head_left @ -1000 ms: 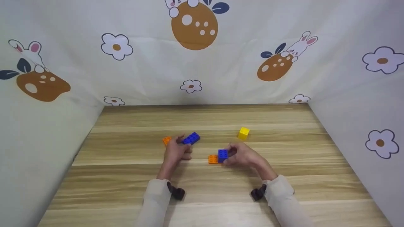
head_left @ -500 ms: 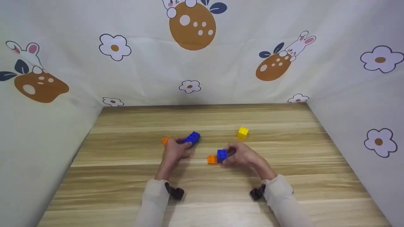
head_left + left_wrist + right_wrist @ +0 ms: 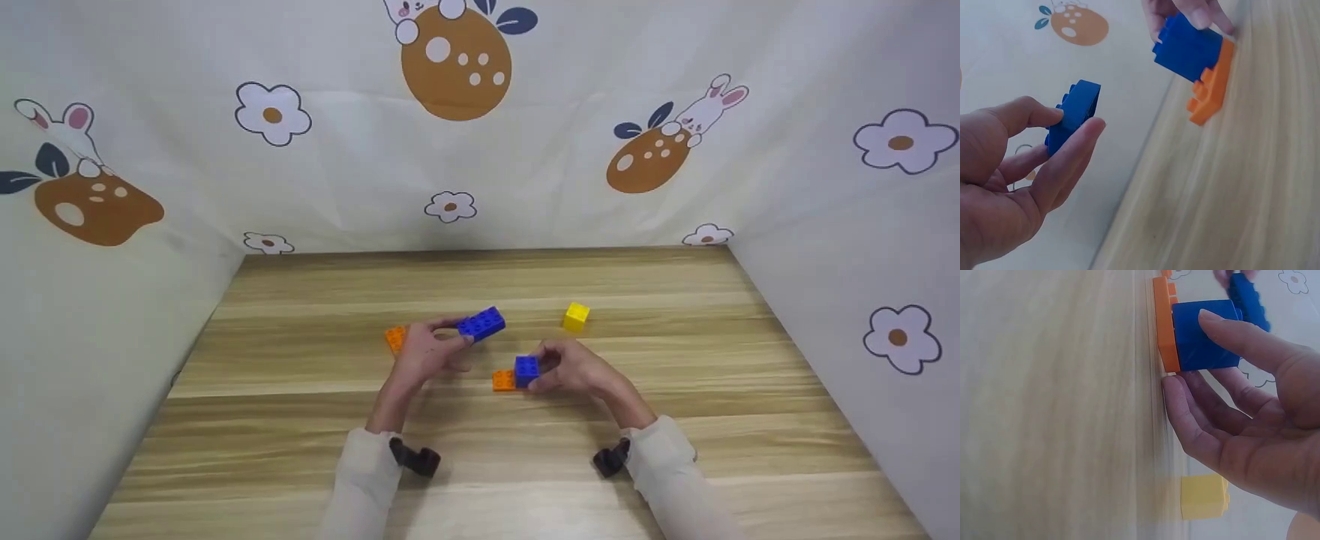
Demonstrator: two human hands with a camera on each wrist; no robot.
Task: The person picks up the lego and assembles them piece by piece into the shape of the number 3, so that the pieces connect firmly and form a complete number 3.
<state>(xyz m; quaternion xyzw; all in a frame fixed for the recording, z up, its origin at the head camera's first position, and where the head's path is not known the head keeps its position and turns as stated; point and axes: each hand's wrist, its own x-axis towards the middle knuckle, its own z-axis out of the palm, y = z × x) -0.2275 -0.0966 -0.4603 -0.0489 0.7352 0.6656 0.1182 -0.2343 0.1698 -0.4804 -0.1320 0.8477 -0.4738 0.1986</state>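
My left hand (image 3: pixel 426 352) pinches a long blue building brick (image 3: pixel 481 324) between thumb and fingers. In the left wrist view that long brick (image 3: pixel 1075 115) is clear of the table, its studs facing left. My right hand (image 3: pixel 574 367) holds a square blue brick (image 3: pixel 527 371), thumb on one side and fingers on the other. This square brick (image 3: pixel 1204 334) sits on one end of a flat orange brick (image 3: pixel 1165 323) lying on the table. The orange brick's bare studs (image 3: pixel 504 379) show on the left. A second orange brick (image 3: pixel 394 339) lies behind my left hand, partly hidden by it.
A yellow brick (image 3: pixel 576 316) stands on the wooden table (image 3: pixel 675 465) beyond my right hand. Fabric walls (image 3: pixel 352 172) printed with rabbits, oranges and flowers rise at the back and both sides. A black wrist mount (image 3: pixel 416 457) is strapped over each sleeve.
My left hand has taken hold of the long blue brick, lifted it and moved it right, uncovering more of the orange brick behind. My right hand stays on the square blue brick.
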